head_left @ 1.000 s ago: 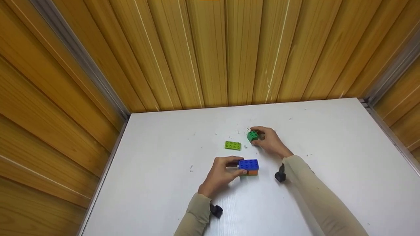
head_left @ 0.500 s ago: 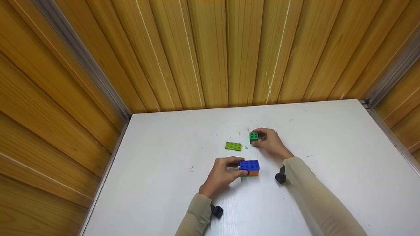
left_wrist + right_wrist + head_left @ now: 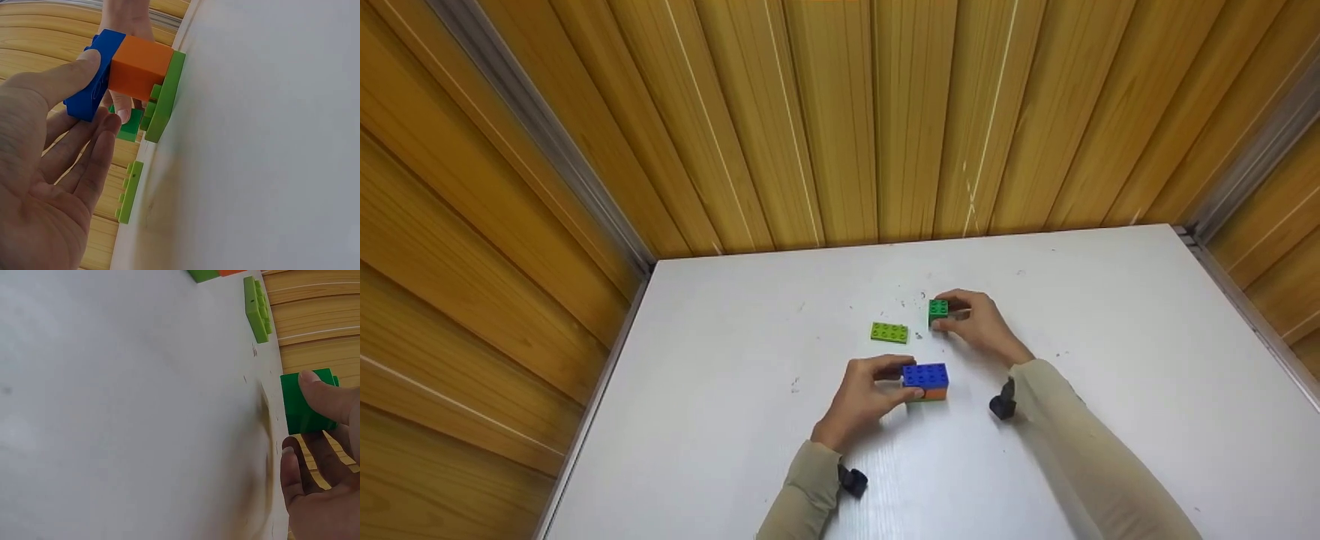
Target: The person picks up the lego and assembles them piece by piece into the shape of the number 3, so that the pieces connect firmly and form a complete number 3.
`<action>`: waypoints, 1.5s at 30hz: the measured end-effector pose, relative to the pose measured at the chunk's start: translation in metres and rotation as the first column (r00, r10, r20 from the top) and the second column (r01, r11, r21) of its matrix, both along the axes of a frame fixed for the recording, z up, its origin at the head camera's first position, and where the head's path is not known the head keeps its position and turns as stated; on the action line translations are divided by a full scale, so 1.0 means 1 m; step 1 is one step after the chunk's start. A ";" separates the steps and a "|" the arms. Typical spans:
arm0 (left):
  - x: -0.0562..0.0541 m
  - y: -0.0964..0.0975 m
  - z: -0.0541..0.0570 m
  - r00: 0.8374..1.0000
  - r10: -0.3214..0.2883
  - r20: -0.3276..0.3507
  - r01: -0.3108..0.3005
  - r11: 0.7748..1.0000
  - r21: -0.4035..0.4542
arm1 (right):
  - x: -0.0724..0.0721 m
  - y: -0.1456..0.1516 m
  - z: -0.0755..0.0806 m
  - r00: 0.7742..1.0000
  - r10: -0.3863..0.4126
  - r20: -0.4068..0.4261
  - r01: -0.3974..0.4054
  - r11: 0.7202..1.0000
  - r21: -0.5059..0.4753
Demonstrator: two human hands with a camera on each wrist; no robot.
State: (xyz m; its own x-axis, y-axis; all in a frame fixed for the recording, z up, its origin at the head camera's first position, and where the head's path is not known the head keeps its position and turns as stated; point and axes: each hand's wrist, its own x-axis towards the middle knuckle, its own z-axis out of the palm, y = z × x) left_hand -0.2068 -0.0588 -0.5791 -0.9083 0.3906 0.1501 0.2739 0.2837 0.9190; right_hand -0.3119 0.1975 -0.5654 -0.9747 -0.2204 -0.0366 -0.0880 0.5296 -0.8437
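With thumb and fingers on its sides, my left hand [image 3: 856, 396] holds a blue toy brick [image 3: 924, 372] that tops a small stack. Beneath it is an orange brick [image 3: 140, 67], seated on one end of a thin green plate brick [image 3: 170, 101] at the bottom. The plate's other studs sit bare under the blue brick's overhang. Farther back, my right hand [image 3: 979, 322] pinches a small dark green brick [image 3: 306, 402], studs up in the head view. Left of that brick, a flat lime green plate brick [image 3: 889, 332] lies studs up, touched by neither hand.
The bricks are on a white tabletop [image 3: 720, 420] with small dark marks. Yellow wood-look panels [image 3: 840, 135] rise behind its far edge and at the sides. Each wrist wears a black camera strap [image 3: 1003, 403] beside a beige sleeve [image 3: 1099, 450].
The dark green brick in my right hand has turned from slanted to nearly square with the table's far edge. My left hand keeps its hold on the stack.
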 end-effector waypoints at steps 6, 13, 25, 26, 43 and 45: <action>0.000 0.001 -0.001 1.000 0.009 -0.007 -0.009 1.000 0.000 | 0.007 0.001 0.003 0.999 0.001 -0.045 -0.001 1.000 -0.013; 0.000 0.002 0.000 1.000 0.016 -0.010 -0.016 1.000 -0.021 | 0.020 0.002 0.005 0.997 -0.020 -0.078 0.015 0.998 -0.059; 0.001 0.002 0.000 1.000 0.009 -0.008 -0.009 0.999 -0.045 | 0.037 0.000 0.016 0.992 -0.005 -0.130 -0.009 0.994 -0.109; 0.001 0.002 0.000 1.000 0.009 -0.008 -0.010 0.999 -0.047 | 0.039 0.000 0.017 0.990 -0.001 -0.138 -0.015 0.993 -0.115; 0.001 -0.001 0.003 0.998 0.057 -0.007 -0.057 0.998 -0.040 | 0.063 -0.008 0.040 0.975 0.049 -0.216 -0.082 0.986 -0.148; 0.001 -0.002 0.003 0.998 0.055 -0.009 -0.055 0.998 -0.034 | 0.066 -0.009 0.041 0.974 0.053 -0.220 -0.087 0.985 -0.148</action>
State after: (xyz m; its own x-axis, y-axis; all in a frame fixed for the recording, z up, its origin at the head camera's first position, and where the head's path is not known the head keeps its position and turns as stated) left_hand -0.2053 -0.0607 -0.5760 -0.9272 0.3453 0.1450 0.2645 0.3295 0.9064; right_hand -0.2461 0.1888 -0.5247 -0.9378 -0.2748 0.2121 -0.3084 0.3792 -0.8724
